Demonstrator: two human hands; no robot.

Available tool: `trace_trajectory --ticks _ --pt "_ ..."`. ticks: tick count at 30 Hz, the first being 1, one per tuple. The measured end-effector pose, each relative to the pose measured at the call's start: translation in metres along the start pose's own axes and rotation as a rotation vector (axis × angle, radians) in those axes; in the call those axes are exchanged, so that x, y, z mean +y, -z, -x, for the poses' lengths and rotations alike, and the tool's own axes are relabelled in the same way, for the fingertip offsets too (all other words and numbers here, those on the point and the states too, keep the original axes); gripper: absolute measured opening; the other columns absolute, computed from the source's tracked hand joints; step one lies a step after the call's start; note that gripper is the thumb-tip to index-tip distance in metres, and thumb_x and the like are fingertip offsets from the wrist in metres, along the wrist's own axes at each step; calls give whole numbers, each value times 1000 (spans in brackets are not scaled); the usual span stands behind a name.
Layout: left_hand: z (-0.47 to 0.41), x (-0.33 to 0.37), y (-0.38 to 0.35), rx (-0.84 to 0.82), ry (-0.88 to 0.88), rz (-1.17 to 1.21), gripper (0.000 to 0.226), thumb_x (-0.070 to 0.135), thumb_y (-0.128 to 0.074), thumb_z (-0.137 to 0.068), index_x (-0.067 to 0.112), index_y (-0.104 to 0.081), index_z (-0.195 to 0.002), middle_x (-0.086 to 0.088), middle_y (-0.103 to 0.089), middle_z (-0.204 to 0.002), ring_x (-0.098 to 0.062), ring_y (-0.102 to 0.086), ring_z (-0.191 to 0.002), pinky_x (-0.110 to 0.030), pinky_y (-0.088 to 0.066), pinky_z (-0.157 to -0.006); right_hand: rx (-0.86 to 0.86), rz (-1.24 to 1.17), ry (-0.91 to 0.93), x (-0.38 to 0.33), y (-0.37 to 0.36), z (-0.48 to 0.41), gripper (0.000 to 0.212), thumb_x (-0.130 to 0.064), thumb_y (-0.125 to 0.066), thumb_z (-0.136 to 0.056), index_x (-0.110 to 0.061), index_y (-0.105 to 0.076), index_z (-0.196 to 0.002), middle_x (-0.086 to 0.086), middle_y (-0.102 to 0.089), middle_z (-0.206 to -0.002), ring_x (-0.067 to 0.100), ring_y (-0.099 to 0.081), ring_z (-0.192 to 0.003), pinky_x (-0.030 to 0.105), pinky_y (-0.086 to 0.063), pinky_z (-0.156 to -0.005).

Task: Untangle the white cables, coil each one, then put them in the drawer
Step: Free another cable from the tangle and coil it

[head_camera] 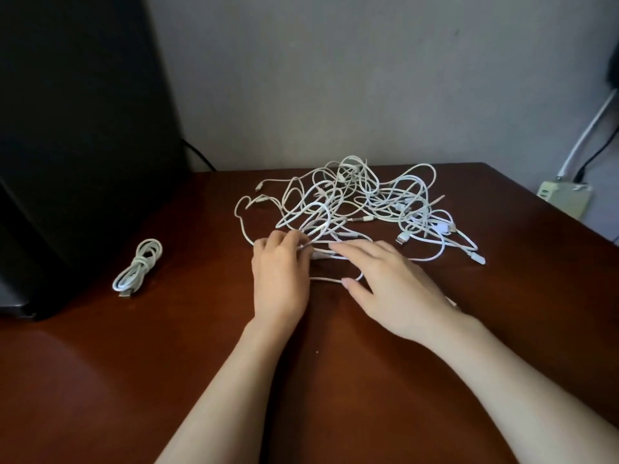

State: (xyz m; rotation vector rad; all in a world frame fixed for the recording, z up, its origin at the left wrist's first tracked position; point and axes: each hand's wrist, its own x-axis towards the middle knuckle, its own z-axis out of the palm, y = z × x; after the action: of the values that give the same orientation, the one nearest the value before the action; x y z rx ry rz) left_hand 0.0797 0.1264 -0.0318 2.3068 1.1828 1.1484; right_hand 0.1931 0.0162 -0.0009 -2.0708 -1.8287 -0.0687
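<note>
A tangle of several white cables [361, 205] lies on the dark brown table [167, 380], toward its back. One white cable, coiled and tied, [139, 267] lies apart at the left. My left hand [279, 279] is at the near edge of the tangle, its fingertips curled and pinching a strand. My right hand [392, 283] lies beside it with fingers stretched flat over strands at the tangle's near side. No drawer is in view.
A large black box-like object [77, 145] stands on the table's left side, close to the coiled cable. A grey wall runs behind. Off the table at the right, a pale power strip [566, 197] with cords sits lower down.
</note>
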Motion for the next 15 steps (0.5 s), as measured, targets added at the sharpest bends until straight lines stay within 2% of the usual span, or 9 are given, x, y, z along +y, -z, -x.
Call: trace_trajectory --ticks 2,4,5,7,10,12,13,15 --pt "0 -1 1 47 -8 90 13 15 -58 -94 8 -68 -101 -5 -57 -97 -23 -51 -96 -19 -30 -79 -29 40 -4 -1 -3 1 53 -32 -46 -97 -33 -27 -147 -18 -31 -148 11 -32 -132 34 -39 -103" --pt "-1 1 6 77 7 213 11 14 -59 -94 8 -68 -96 -1 -53 -88 -7 -51 -80 -9 -33 -71 -42 78 -9 1 -6 2 53 -32 -45 -98 -34 -27 -147 -16 -32 -147 13 -34 -131 36 -38 -104" --pt "-1 3 9 83 29 276 11 15 -58 -94 10 -67 -94 0 -54 -86 -4 -50 -75 -7 -35 -70 -35 89 -9 2 -7 2 52 -32 -45 -98 -33 -28 -147 -16 -34 -146 13 -35 -130 35 -37 -104" --pt "-2 6 13 86 117 451 13 20 -56 -96 18 -67 -88 1 -60 -84 -6 -54 -73 -13 -42 -72 26 62 -9 3 -9 1 48 -31 -47 -97 -30 -37 -143 -12 -44 -140 15 -40 -125 36 -38 -102" --pt "-5 7 19 64 302 779 26 22 -54 -97 27 -69 -77 4 -60 -69 -15 -57 -71 -37 -47 -71 223 -46 1 0 -10 0 36 -29 -55 -94 -21 -56 -129 -4 -61 -122 21 -52 -111 37 -44 -95" --pt "-5 6 21 29 364 966 28 21 -55 -96 25 -73 -75 0 -60 -70 -27 -55 -77 -50 -49 -81 335 -104 8 -3 -11 0 33 -31 -53 -91 -19 -60 -121 -3 -64 -113 22 -55 -104 34 -44 -91" --pt "-5 7 22 12 387 1044 28 19 -55 -96 23 -74 -76 -2 -60 -72 -29 -54 -78 -52 -48 -85 373 -127 18 -5 -10 1 34 -34 -51 -90 -18 -61 -119 -3 -65 -111 20 -56 -102 32 -44 -90" --pt "-5 11 25 -27 439 1186 26 14 -53 -97 17 -72 -78 -2 -59 -70 -20 -53 -71 -40 -51 -79 431 -161 45 -7 -9 1 36 -36 -48 -88 -18 -60 -118 -4 -63 -111 18 -55 -102 28 -41 -90"
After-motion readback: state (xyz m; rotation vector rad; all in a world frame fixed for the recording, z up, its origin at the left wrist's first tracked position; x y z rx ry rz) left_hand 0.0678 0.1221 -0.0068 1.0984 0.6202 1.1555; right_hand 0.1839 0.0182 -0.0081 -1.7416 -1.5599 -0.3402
